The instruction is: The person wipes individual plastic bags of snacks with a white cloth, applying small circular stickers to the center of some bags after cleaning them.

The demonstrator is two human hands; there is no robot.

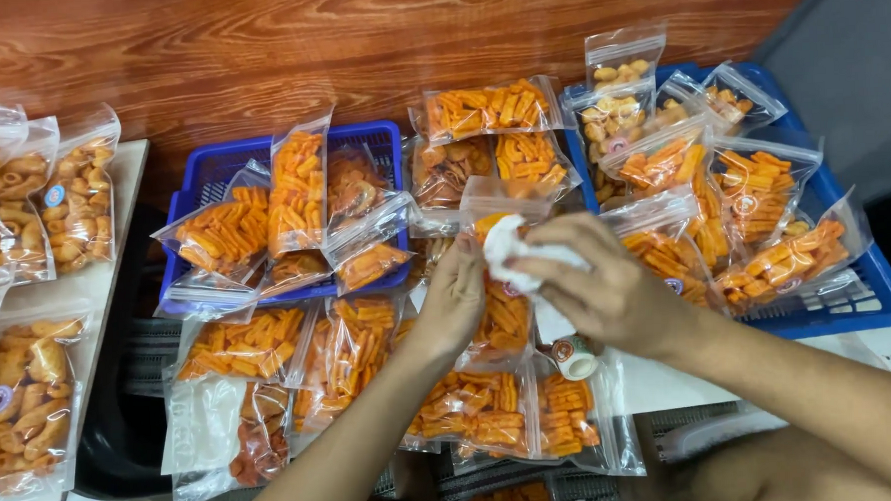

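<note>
My left hand (454,298) grips a clear plastic bag of orange snack sticks (502,323) at its side, holding it upright over the pile. My right hand (605,289) pinches a crumpled white cloth or tissue (510,246) against the top of that same bag. Beneath my right palm a small roll of round stickers (575,355) shows. Several more sealed bags of orange snacks (345,348) lie under and around both hands.
Two blue plastic baskets (215,165) (862,300) hold more snack bags, left and right. Bags of paler curled snacks (36,393) lie on a white surface at the far left. A wooden wall (359,46) runs behind.
</note>
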